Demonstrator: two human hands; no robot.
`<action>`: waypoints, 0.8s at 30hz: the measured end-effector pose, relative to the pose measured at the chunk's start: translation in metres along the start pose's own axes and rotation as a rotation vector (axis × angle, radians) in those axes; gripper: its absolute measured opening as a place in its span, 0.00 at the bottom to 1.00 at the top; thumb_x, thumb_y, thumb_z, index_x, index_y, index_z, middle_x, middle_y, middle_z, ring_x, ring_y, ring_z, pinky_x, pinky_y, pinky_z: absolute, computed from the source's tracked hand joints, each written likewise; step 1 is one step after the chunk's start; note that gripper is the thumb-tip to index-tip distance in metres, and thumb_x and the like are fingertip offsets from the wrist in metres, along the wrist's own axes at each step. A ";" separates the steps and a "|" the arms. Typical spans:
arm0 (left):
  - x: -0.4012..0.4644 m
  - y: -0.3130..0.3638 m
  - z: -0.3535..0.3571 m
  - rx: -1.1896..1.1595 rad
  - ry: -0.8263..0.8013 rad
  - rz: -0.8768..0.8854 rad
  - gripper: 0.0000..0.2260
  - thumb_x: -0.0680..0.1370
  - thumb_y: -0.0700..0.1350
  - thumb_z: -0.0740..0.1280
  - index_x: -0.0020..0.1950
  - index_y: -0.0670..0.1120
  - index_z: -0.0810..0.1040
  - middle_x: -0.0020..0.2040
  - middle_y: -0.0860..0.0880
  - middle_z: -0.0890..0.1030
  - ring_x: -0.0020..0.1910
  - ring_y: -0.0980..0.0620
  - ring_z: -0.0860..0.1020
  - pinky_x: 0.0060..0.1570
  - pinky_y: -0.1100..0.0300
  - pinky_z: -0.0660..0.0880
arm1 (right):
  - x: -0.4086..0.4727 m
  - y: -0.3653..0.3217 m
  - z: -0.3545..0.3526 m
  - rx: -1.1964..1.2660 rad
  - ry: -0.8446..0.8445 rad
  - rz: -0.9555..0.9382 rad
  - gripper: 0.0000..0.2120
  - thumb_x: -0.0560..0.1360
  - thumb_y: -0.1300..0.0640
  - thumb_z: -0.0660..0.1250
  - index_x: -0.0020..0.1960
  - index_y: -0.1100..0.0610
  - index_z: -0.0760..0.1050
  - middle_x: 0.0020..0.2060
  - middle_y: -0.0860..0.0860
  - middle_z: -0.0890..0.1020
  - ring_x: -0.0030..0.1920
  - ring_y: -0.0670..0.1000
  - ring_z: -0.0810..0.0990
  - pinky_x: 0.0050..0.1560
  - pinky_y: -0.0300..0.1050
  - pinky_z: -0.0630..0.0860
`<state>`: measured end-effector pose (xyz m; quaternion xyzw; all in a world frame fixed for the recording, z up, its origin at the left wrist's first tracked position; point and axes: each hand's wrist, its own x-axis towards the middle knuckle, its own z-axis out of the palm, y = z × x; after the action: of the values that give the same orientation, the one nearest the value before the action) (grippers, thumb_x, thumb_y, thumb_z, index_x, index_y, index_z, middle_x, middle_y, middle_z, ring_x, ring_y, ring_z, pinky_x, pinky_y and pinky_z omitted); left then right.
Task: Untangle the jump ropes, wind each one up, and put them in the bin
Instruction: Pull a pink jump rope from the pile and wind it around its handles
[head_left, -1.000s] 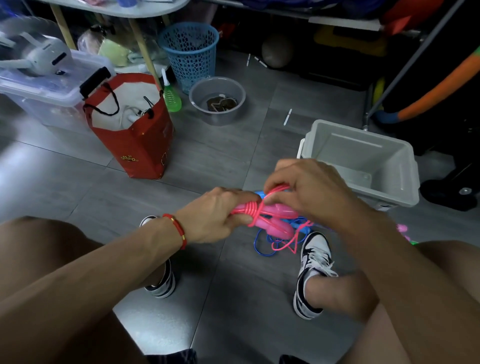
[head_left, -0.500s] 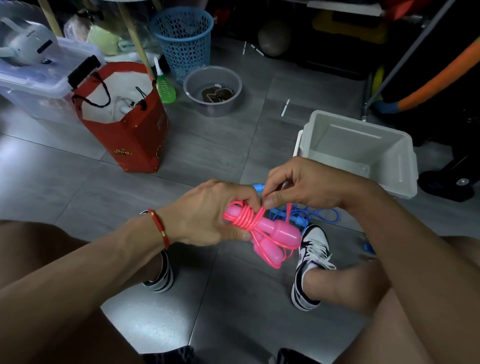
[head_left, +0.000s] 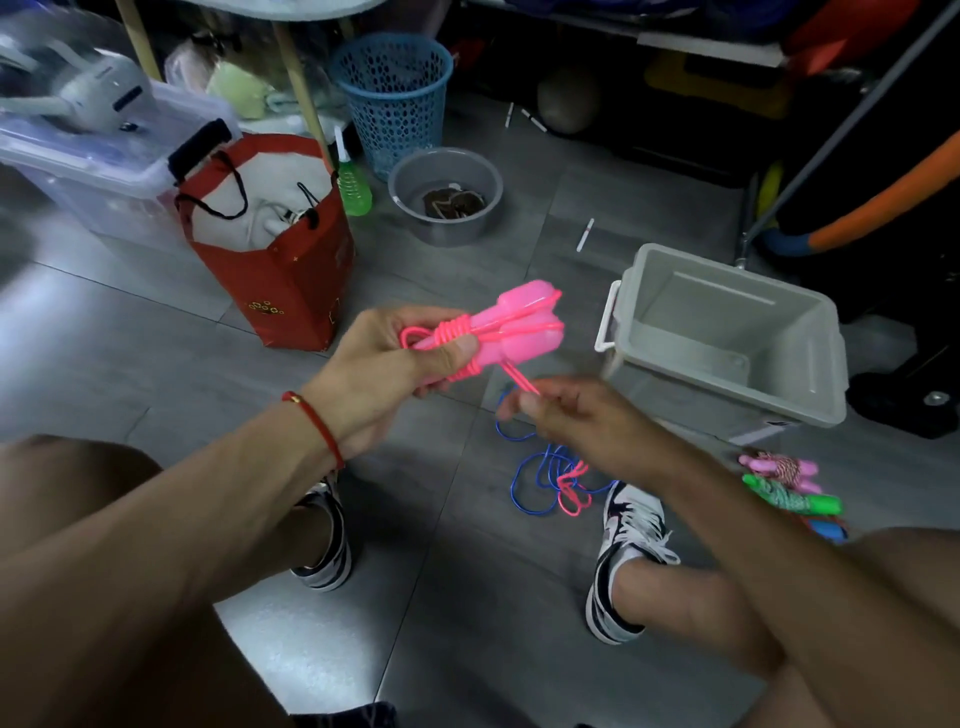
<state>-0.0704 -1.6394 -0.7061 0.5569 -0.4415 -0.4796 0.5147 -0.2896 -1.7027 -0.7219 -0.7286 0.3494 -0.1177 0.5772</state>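
Observation:
My left hand (head_left: 400, 364) grips a pink jump rope (head_left: 511, 332), its two handles held together with pink cord wound around them. Below it, my right hand (head_left: 561, 410) pinches the loose end of that pink cord. A blue jump rope (head_left: 535, 483) lies loose on the floor between my feet, with a bit of pink cord tangled in it. The grey bin (head_left: 727, 338) stands open to the right, nothing showing inside. Wound pink (head_left: 779, 467) and green (head_left: 789, 499) ropes lie on the floor by my right knee.
A red paper bag (head_left: 280, 270) stands to the left, with a clear lidded box (head_left: 104, 171) behind it. A grey bowl (head_left: 447, 197), a blue mesh basket (head_left: 395, 98) and a green bottle (head_left: 353, 192) sit farther back. My shoes (head_left: 623, 551) flank the ropes.
My left hand has lifted the pink rope and swung the handles to point up and right. My right hand dropped below it, pulling the cord end down.

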 end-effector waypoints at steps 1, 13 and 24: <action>0.002 -0.004 0.001 0.028 0.079 -0.002 0.09 0.73 0.41 0.75 0.52 0.40 0.84 0.35 0.46 0.79 0.31 0.52 0.73 0.28 0.62 0.68 | 0.000 0.000 0.010 -0.051 0.013 0.024 0.13 0.85 0.54 0.59 0.52 0.52 0.82 0.31 0.47 0.69 0.31 0.45 0.65 0.34 0.38 0.65; 0.005 -0.022 0.017 0.722 0.291 0.165 0.16 0.70 0.55 0.77 0.53 0.49 0.84 0.41 0.51 0.84 0.39 0.53 0.81 0.42 0.57 0.77 | -0.004 -0.036 0.036 -0.062 0.080 0.296 0.10 0.82 0.55 0.59 0.47 0.54 0.77 0.27 0.43 0.72 0.29 0.44 0.73 0.35 0.43 0.71; -0.002 -0.036 0.019 1.046 -0.167 0.319 0.20 0.71 0.57 0.76 0.60 0.51 0.80 0.48 0.49 0.83 0.49 0.45 0.81 0.46 0.54 0.76 | -0.034 -0.024 0.011 -1.297 0.289 -0.139 0.05 0.68 0.51 0.70 0.35 0.50 0.77 0.30 0.48 0.75 0.24 0.53 0.77 0.27 0.36 0.49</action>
<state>-0.0898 -1.6376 -0.7422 0.6247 -0.7390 -0.1550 0.1988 -0.2991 -1.6704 -0.6951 -0.9258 0.3756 -0.0171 -0.0397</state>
